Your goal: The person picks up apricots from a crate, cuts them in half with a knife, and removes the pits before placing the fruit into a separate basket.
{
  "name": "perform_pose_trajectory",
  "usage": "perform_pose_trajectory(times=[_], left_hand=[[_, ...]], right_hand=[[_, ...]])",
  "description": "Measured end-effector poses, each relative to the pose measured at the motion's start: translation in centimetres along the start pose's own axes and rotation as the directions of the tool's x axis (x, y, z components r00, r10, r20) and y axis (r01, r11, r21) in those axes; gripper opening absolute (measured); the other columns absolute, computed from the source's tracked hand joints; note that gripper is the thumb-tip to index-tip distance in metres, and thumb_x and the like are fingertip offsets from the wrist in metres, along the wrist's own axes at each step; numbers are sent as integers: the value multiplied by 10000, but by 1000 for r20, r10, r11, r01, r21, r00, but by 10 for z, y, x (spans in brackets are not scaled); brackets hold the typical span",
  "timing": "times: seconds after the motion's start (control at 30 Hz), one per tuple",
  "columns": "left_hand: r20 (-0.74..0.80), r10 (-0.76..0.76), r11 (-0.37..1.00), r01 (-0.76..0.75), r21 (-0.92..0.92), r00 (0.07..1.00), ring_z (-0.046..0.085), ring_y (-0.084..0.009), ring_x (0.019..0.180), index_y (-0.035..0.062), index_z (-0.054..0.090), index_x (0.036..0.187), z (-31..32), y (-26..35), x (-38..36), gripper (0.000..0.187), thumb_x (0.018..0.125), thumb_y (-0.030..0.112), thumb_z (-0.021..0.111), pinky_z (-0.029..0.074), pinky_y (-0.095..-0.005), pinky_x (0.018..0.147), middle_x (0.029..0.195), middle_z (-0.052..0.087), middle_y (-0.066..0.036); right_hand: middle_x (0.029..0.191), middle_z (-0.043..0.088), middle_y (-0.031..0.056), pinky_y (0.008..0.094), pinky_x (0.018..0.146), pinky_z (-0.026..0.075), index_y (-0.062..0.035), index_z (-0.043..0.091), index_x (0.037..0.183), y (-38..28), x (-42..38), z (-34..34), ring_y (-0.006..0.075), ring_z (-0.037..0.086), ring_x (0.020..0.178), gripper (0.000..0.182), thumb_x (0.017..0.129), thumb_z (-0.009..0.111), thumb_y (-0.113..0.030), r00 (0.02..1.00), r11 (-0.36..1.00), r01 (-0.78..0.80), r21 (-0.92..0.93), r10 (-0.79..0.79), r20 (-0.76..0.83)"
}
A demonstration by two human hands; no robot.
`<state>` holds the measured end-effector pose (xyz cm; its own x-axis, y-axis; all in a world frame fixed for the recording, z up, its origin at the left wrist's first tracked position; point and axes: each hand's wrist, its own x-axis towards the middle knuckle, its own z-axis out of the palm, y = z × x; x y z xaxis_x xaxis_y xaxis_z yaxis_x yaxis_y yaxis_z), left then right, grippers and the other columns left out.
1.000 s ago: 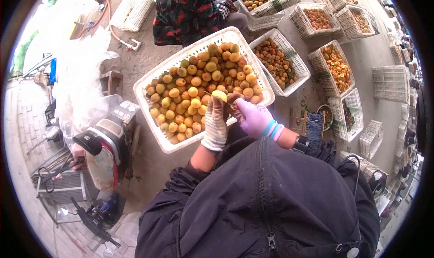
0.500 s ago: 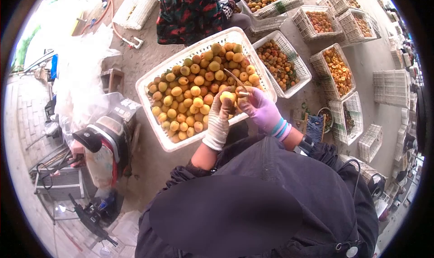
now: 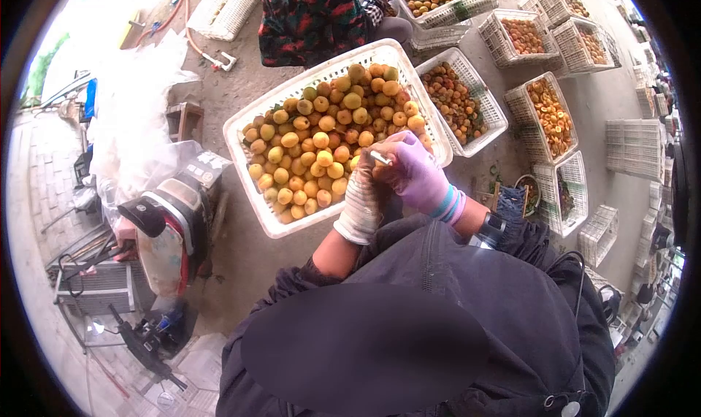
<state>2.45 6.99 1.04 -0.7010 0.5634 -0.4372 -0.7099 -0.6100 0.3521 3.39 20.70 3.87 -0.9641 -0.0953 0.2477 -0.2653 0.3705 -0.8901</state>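
Two gloved hands work one apricot over a full crate.

The left hand (image 3: 363, 198), in a white knit glove, and the right hand (image 3: 412, 170), in a purple glove, meet at the near rim of the crate (image 3: 257, 110), fingers closed around an apricot (image 3: 381, 170) that shows only as a sliver between them. The right hand also grips a small knife (image 3: 380, 157), its pale blade pointing left across the fruit. The crate is heaped with yellow-orange apricots (image 3: 321, 136). Just right of it stands a second crate (image 3: 478, 96) of darker, cut-looking fruit; more crates (image 3: 551, 114) lie beyond to the right. Another person in a red-and-green patterned top (image 3: 307, 15) sits at the far side of the big crate.
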Motion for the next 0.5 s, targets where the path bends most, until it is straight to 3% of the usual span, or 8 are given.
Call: perform_pose_trajectory(times=[0.1, 0.17, 0.2, 0.23, 0.3, 0.37, 0.43, 0.5], left_hand=[[-105, -126, 991, 130, 32, 987, 556, -234, 1102, 74, 513, 1271, 27, 16, -14, 641, 906, 602, 503, 447, -381, 967, 1204, 568, -97], [-145, -192, 981, 191, -15, 971, 546, -237, 1116, 75, 511, 1272, 30, 21, -13, 657, 890, 608, 527, 442, -395, 975, 1213, 564, -96], [-225, -139, 986, 157, 60, 964, 531, -240, 1141, 79, 524, 1257, 26, 22, -10, 630, 891, 591, 539, 426, -401, 995, 1207, 570, -102], [-143, -123, 992, 123, -13, 982, 599, -167, 911, 98, 569, 1160, 35, 26, -12, 532, 898, 562, 551, 520, -309, 780, 1040, 612, -56], [-217, -132, 984, 154, 91, 967, 285, -82, 405, 106, 603, 991, 11, 26, -1, 468, 914, 561, 521, 226, -227, 395, 502, 307, 49], [-249, -109, 990, 129, 64, 962, 307, -91, 412, 108, 599, 980, 2, 26, 3, 453, 914, 549, 521, 240, -233, 396, 509, 321, 43], [-358, -61, 995, 85, 52, 932, 351, -124, 423, 114, 593, 955, -3, 22, 4, 428, 916, 532, 511, 282, -247, 407, 523, 362, 22], [-239, 21, 977, 31, 211, 971, 408, -148, 440, 127, 588, 943, -6, 20, 2, 431, 908, 549, 509, 313, -254, 419, 558, 429, 11]], right_hand=[[993, 550, 135, 361, 784, 473, -69, 596, 1125, 2, 1, -1, 314, 563, 909, 364, 798, 745, -122, 998, 997, 61, 39, -61, 1], [966, 571, 92, 314, 763, 472, -69, 581, 1153, 9, -2, 3, 253, 575, 870, 346, 850, 715, -168, 996, 996, 89, -9, -90, -24], [957, 583, 63, 283, 730, 469, -69, 568, 1176, 13, -8, 7, 210, 577, 824, 346, 884, 683, -215, 979, 891, -185, 414, 204, -2], [949, 595, 35, 253, 697, 467, -68, 555, 1198, 16, -11, 9, 167, 579, 778, 355, 917, 651, -263, 885, 549, -393, 737, 444, 141], [926, 597, -8, 214, 620, 475, -75, 519, 1254, 23, -13, 5, 105, 596, 740, 407, 956, 581, -345, 851, 486, -448, 751, 489, 191], [946, 590, 4, 221, 575, 506, -85, 496, 1285, 15, -8, -2, 117, 630, 770, 427, 954, 575, -344, 777, 118, -416, 902, 562, 284], [977, 588, 11, 222, 578, 528, -91, 477, 1307, 12, -7, -8, 121, 644, 817, 439, 953, 578, -329, 784, 83, -388, 918, 554, 281], [1026, 590, 21, 217, 595, 530, -93, 470, 1320, 21, -8, -9, 124, 643, 814, 451, 949, 586, -321, 798, 116, -419, 900, 520, 305]])
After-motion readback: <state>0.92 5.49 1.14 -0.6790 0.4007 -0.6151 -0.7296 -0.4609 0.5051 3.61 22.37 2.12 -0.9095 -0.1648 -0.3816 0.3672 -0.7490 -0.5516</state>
